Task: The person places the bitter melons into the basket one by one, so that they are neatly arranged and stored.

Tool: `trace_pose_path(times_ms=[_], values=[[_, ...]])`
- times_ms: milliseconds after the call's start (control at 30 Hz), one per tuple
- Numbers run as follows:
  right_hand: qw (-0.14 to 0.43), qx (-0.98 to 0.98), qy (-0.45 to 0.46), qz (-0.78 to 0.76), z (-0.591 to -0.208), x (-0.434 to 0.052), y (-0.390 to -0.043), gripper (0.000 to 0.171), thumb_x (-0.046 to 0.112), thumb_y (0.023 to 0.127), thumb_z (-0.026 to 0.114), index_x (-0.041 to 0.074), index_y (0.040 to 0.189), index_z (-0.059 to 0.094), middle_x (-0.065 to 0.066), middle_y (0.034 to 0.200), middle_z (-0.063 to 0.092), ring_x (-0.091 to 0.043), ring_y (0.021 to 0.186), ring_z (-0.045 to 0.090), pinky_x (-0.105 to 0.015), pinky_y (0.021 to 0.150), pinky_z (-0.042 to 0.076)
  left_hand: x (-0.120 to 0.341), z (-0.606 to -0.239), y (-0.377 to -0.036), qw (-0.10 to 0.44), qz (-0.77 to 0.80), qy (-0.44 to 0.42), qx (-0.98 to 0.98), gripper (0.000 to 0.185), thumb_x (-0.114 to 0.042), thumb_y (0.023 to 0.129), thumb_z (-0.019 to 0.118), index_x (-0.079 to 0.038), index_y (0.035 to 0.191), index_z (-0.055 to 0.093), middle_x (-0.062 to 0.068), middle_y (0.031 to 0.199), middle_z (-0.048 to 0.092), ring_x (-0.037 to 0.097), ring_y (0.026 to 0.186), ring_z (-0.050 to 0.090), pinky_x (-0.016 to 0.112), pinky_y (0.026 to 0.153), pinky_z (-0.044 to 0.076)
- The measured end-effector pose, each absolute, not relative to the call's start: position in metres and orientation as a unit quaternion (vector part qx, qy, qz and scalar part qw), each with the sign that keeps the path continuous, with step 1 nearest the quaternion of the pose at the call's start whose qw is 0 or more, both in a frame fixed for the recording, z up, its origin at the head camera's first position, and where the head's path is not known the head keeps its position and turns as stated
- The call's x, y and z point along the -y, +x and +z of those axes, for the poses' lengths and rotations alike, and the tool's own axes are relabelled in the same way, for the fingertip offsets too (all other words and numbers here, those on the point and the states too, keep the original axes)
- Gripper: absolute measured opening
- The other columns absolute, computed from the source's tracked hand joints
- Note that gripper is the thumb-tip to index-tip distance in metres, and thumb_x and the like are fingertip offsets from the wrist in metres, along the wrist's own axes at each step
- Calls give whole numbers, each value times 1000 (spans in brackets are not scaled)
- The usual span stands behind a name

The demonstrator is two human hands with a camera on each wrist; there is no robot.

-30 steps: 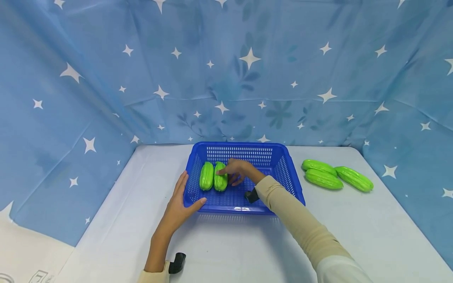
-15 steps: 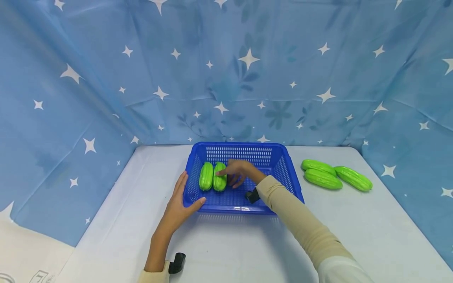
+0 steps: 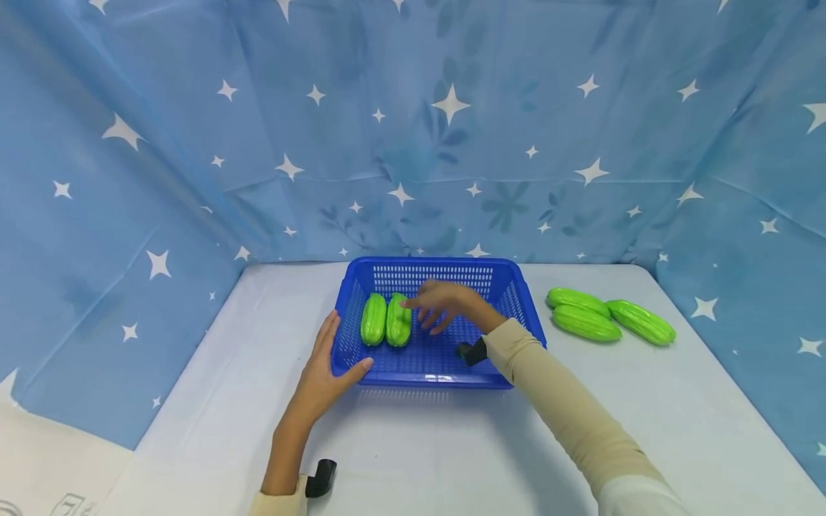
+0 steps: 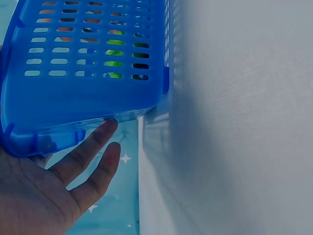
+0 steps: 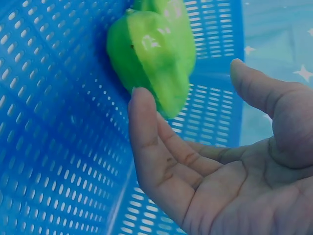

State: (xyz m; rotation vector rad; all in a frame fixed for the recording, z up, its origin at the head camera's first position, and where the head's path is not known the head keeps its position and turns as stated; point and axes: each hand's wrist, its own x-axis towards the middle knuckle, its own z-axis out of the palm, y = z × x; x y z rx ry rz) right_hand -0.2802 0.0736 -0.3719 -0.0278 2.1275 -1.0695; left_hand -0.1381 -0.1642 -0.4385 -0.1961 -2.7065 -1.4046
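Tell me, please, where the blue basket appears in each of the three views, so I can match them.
Head: blue basket at table centre, the left hand on its near left corner.
Left wrist: upper left, its slotted wall above the palm.
Right wrist: its mesh fills the left and middle.
Shared landmark: the green gourds inside, glimpsed through the slots and seen close.

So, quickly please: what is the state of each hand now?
Left hand: open, resting against the blue basket.
Right hand: open, holding nothing, beside the green gourds.
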Motion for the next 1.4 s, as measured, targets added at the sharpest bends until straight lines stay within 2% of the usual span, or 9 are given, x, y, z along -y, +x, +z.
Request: trace_pose_path(times_ms=[267, 467, 633, 933, 1033, 1200, 1267, 1400], values=[[352, -828, -33, -436, -357, -93, -272, 74, 42, 97, 57, 4, 151, 24, -27, 135, 51, -40, 122, 58, -51, 92, 55, 167, -438, -140, 45, -454, -57, 888, 101, -55, 84, 69, -23, 158, 8, -8, 166, 2, 31, 153, 8, 64, 115, 21], [332, -814, -75, -471, -349, -120, -262, 65, 42, 98, 56, 8, 148, 33, -26, 134, 52, -40, 122, 58, -54, 95, 52, 166, -440, -139, 40, -460, -56, 885, 100, -56, 84, 68, -24, 158, 8, -10, 165, 2, 30, 153, 8, 65, 115, 21], [300, -794, -128, -512, -342, -150, -248, 64, 41, 99, 54, 7, 149, 33, -22, 133, 56, -43, 125, 55, -54, 95, 52, 164, -440, -138, 36, -460, -52, 886, 101, -56, 84, 69, -26, 158, 8, -10, 165, 2, 30, 153, 8, 65, 114, 22], [237, -766, -146, -580, -338, -208, -224, 57, 40, 102, 48, 8, 147, 35, -24, 133, 52, -44, 126, 53, -53, 91, 55, 164, -438, -137, 36, -458, -53, 886, 101, -55, 84, 69, -25, 158, 8, -10, 165, 2, 31, 153, 8, 66, 113, 22], [212, -768, -139, -588, -343, -228, -216, 55, 39, 103, 46, 6, 147, 34, -26, 134, 52, -39, 122, 58, -51, 90, 56, 164, -439, -138, 36, -457, -53, 887, 100, -55, 84, 69, -26, 158, 8, -10, 165, 2, 30, 153, 8, 66, 114, 21], [190, -770, -106, -600, -355, -258, -198, 58, 36, 105, 42, 1, 149, 29, -32, 139, 46, -21, 112, 66, -49, 89, 56, 164, -439, -137, 37, -458, -51, 887, 100, -56, 84, 69, -26, 158, 9, -11, 165, 2, 30, 153, 8, 66, 113, 21], [187, -768, -91, -606, -360, -269, -190, 55, 34, 105, 41, 1, 148, 29, -28, 136, 50, -19, 111, 66, -48, 89, 57, 164, -439, -137, 37, -458, -53, 886, 100, -55, 84, 69, -25, 158, 9, -10, 165, 2, 30, 153, 7, 66, 113, 21], [181, -762, -73, -618, -367, -292, -177, 43, 33, 106, 40, 10, 142, 37, -7, 124, 63, -15, 109, 67, -44, 88, 58, 164, -439, -137, 38, -459, -54, 886, 100, -55, 84, 69, -25, 158, 9, -10, 165, 2, 31, 153, 8, 67, 113, 22]])
